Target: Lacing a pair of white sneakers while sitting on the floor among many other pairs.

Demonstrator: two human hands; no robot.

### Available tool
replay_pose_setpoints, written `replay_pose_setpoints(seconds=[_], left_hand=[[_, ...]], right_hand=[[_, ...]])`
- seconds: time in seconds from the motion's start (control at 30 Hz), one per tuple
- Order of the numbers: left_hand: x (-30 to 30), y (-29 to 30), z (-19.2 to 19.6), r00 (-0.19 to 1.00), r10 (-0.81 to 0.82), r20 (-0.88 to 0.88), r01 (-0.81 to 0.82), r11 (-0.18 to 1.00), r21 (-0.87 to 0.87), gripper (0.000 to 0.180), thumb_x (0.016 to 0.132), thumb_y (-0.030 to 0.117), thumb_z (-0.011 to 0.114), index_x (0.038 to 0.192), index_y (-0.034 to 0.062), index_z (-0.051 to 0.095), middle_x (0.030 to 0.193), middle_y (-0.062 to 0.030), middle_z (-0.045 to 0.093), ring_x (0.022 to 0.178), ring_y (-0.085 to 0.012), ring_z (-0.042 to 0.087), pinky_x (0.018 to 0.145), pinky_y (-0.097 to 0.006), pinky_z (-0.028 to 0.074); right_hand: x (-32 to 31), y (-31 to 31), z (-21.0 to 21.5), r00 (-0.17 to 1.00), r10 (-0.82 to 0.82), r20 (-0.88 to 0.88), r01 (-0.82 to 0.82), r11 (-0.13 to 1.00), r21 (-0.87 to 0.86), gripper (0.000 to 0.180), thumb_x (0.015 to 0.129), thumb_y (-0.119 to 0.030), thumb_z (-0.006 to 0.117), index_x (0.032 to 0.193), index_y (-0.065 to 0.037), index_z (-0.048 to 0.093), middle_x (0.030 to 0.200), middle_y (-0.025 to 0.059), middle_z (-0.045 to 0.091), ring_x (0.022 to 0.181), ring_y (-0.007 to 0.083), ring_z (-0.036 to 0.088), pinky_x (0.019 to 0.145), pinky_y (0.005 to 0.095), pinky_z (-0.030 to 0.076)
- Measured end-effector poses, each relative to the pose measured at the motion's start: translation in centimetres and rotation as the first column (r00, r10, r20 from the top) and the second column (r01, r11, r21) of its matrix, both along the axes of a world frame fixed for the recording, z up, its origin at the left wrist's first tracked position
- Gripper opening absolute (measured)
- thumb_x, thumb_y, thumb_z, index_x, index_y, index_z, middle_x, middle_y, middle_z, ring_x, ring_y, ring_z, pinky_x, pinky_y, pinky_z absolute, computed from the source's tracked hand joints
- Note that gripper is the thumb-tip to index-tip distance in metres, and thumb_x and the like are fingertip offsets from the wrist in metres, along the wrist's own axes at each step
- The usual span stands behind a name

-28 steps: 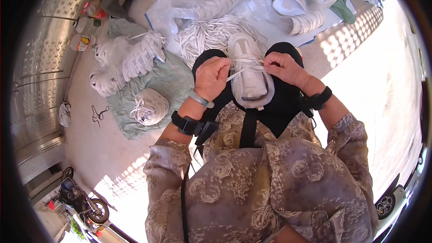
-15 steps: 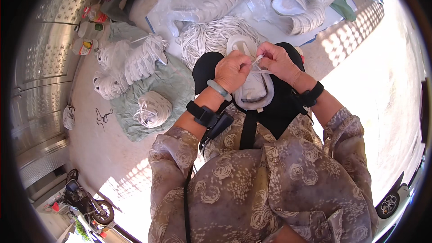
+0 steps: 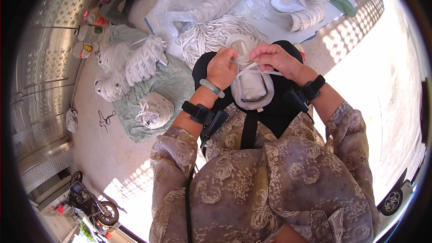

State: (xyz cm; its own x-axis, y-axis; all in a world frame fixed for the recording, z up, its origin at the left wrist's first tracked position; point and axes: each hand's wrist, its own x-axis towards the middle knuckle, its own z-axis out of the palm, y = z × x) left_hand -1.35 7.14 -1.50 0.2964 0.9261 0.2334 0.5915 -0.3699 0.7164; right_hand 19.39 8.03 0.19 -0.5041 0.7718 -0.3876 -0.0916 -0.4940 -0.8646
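Observation:
A white shoe upper (image 3: 250,91) lies across my lap on black cloth, its heel opening toward me and its toe pointing away. White shoelace (image 3: 246,70) crosses over its tongue. My left hand (image 3: 222,68) is at the upper's left edge, fingers closed on the lace. On the other side, my right hand (image 3: 277,60) pinches the lace near the eyelets, and a loose strand runs out under its fingers. Just beyond the toe sits a big bundle of white laces (image 3: 216,36).
Stacked white shoe uppers (image 3: 144,60) and a single laced one (image 3: 155,110) rest on a green cloth (image 3: 130,123) at left. More stacks (image 3: 297,0) lie on plastic sheeting at the back. Black scissors (image 3: 106,119) are on the floor. A motorcycle (image 3: 92,202) stands lower left.
My hands have moved apart, the left one going left and slightly down. The lace between them now lies spread across the upper's tongue.

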Motion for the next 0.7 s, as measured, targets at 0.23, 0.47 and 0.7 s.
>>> replay_pose_setpoints(seconds=[0.23, 0.47, 0.7], left_hand=[[0.0, 0.0, 0.6, 0.994, -0.068, -0.087, 0.065, 0.997, -0.039, 0.02, 0.064, -0.002, 0.053, 0.083, 0.0034, 0.054, 0.079, -0.0096, 0.053, 0.063, -0.0241, 0.054, 0.057, -0.031, 0.044], [0.2, 0.3, 1.0, 0.99, -0.119, -0.079, 0.118, 0.993, -0.019, 0.016, 0.063, 0.0, 0.054, 0.077, 0.0036, 0.05, 0.074, -0.009, 0.049, 0.06, -0.0265, 0.052, 0.055, -0.032, 0.043], [1.4, 0.2, 3.1, 0.972, -0.235, 0.032, 0.237, 0.961, -0.142, 0.015, 0.065, 0.003, 0.056, 0.077, 0.0036, 0.048, 0.063, -0.0077, 0.048, 0.054, -0.0206, 0.048, 0.052, -0.031, 0.041]], right_hand=[[0.9, -0.1, -0.1, 1.0, -0.015, 0.012, 0.015, 0.999, -0.031, 0.01, 0.082, -0.008, 0.056, 0.089, -0.004, 0.062, 0.064, -0.0029, 0.052, 0.057, 0.0055, 0.048, 0.052, 0.0191, 0.039], [-0.6, -2.0, -0.4, 0.91, 0.027, 0.415, -0.219, 0.879, 0.424, 0.01, 0.07, -0.008, 0.064, 0.076, -0.004, 0.057, 0.061, 0.0009, 0.054, 0.057, 0.0093, 0.051, 0.055, 0.0238, 0.042], [-0.5, -2.5, -1.4, 0.964, -0.039, 0.264, -0.073, 0.912, 0.403, 0.008, 0.076, -0.005, 0.063, 0.077, -0.002, 0.055, 0.065, -0.0039, 0.048, 0.063, 0.004, 0.043, 0.057, 0.0206, 0.038]])
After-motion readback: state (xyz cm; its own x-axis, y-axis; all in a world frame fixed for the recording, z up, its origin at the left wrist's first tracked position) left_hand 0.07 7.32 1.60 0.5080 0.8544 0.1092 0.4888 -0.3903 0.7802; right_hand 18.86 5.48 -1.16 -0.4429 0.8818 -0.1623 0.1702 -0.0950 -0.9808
